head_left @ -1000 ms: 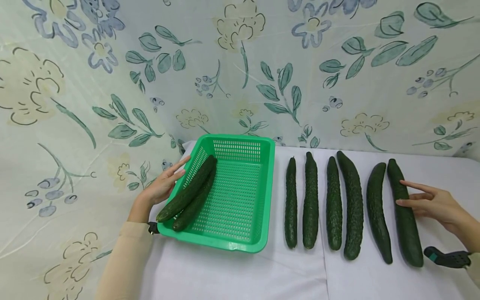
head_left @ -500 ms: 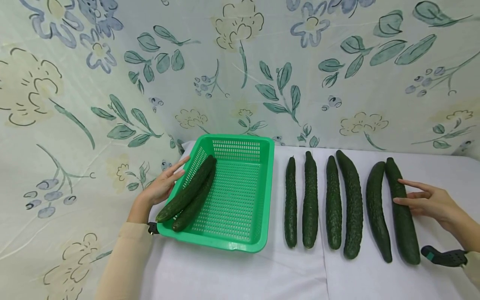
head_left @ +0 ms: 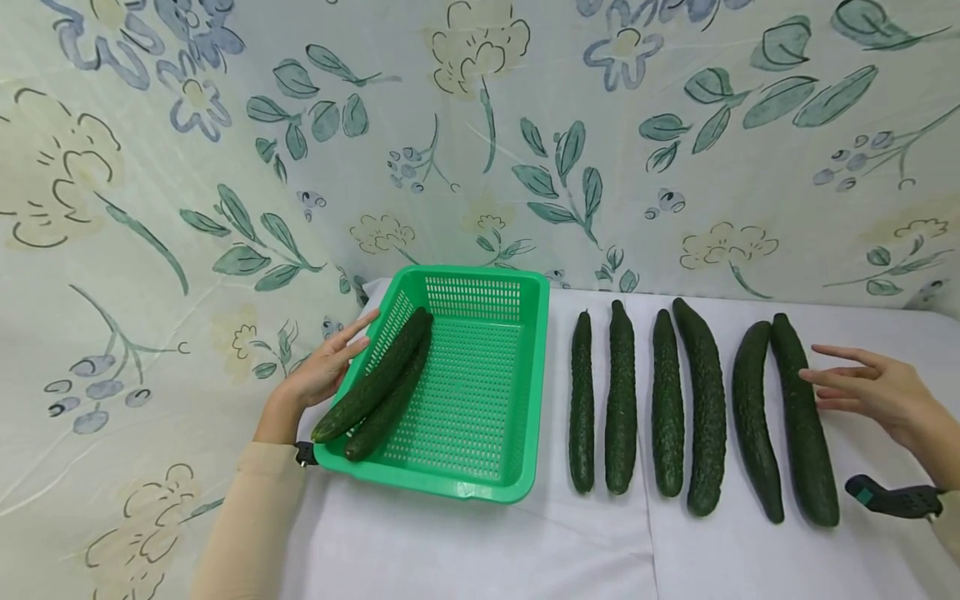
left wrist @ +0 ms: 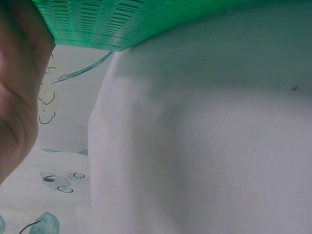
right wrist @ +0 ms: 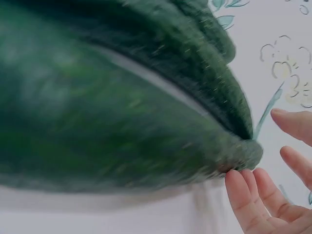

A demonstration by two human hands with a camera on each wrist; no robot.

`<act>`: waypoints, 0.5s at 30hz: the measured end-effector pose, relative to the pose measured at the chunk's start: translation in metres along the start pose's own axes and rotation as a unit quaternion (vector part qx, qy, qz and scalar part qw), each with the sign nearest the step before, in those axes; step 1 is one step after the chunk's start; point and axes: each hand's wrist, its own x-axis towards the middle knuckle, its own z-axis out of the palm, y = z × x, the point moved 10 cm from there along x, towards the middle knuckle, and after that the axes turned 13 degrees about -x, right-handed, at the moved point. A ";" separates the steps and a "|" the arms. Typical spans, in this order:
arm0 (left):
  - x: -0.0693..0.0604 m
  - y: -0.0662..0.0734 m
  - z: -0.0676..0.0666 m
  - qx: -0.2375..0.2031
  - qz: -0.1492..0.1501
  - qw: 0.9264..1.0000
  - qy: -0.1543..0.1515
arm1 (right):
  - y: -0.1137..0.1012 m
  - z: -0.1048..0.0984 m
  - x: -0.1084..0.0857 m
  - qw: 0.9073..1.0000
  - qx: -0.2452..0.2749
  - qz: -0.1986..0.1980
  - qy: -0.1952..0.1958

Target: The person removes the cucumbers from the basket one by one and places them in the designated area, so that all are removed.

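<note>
My left hand (head_left: 321,377) rests with extended fingers against the left side of a green plastic basket (head_left: 534,392). In the left wrist view the left hand (left wrist: 19,92) lies beside the basket's slotted wall (left wrist: 92,22). Inside the basket, two dark green cucumbers lean together along the left wall, the upper cucumber (head_left: 371,383) overlapping the lower cucumber (head_left: 393,404). My right hand (head_left: 885,392) is beside the rightmost cucumber (head_left: 806,425), fingers loosely extended and holding nothing. In the right wrist view the right hand's fingertips (right wrist: 239,183) are close to that cucumber's (right wrist: 146,131) end; contact is uncertain.
Several more cucumbers lie lengthwise in a row right of the basket, from a thin cucumber (head_left: 582,400) to a curved cucumber (head_left: 757,421). A white cloth (head_left: 480,550) covers the table. A floral curtain (head_left: 480,208) hangs behind and at left.
My right hand's fingers have come off the rightmost cucumber and shifted slightly up and right. The left hand, basket and cucumbers stay where they were.
</note>
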 end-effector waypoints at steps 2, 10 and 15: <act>0.000 0.001 0.000 0.002 0.000 1.000 0.002 | -0.006 0.000 0.001 0.999 0.029 -0.008 -0.010; -0.001 0.001 -0.001 0.012 0.001 1.000 0.004 | -0.039 0.004 0.007 0.996 0.070 -0.046 -0.031; -0.002 0.001 -0.005 0.044 -0.005 0.999 0.028 | -0.066 0.014 0.011 0.993 0.098 -0.048 -0.049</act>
